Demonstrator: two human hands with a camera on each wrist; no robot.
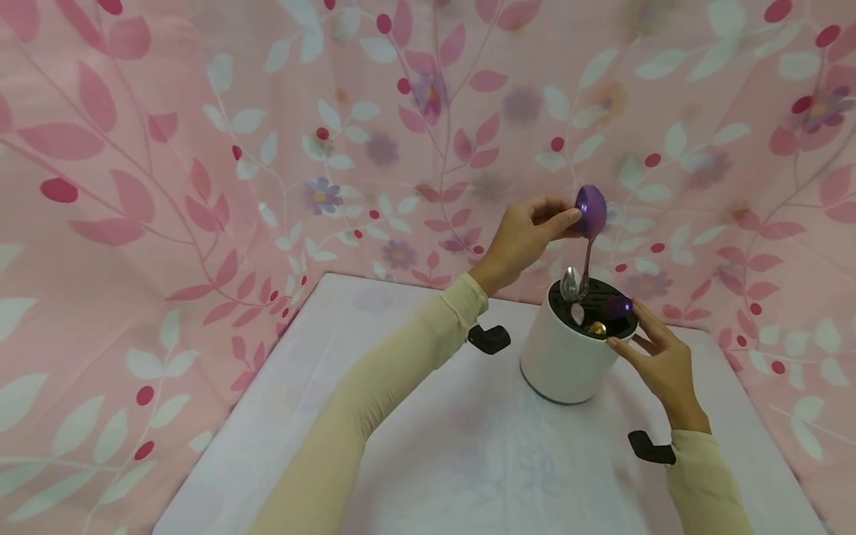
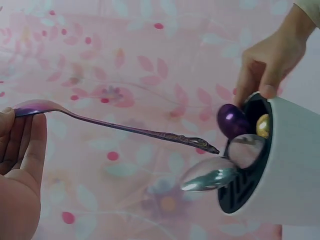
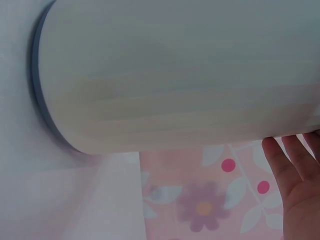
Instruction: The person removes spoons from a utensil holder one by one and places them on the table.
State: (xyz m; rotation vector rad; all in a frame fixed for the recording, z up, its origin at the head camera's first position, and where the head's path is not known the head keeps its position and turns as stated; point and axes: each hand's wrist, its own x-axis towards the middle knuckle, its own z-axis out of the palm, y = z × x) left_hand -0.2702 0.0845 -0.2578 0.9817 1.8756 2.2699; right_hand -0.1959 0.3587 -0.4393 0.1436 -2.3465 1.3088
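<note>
My left hand (image 1: pixel 560 221) pinches the bowl of a purple spoon (image 1: pixel 591 211) and holds it upside down. Its thin handle (image 2: pixel 150 133) points down, and the tip sits right at the black slotted top (image 1: pixel 602 296) of a white cylindrical cutlery holder (image 1: pixel 563 360). Standing in the holder are silver spoons (image 2: pixel 210 175), another purple spoon (image 2: pixel 232 121) and a gold one (image 2: pixel 263 125). On the holder's right side my right hand (image 1: pixel 630 328) rests with straight fingers (image 3: pixel 292 180) against its rim and wall (image 3: pixel 175 75).
The holder stands towards the back right of a table covered in white cloth (image 1: pixel 435 446). A pink floral curtain (image 1: pixel 200 148) hangs close around the table on three sides. Black wrist-camera mounts (image 1: pixel 488 338) sit on both sleeves.
</note>
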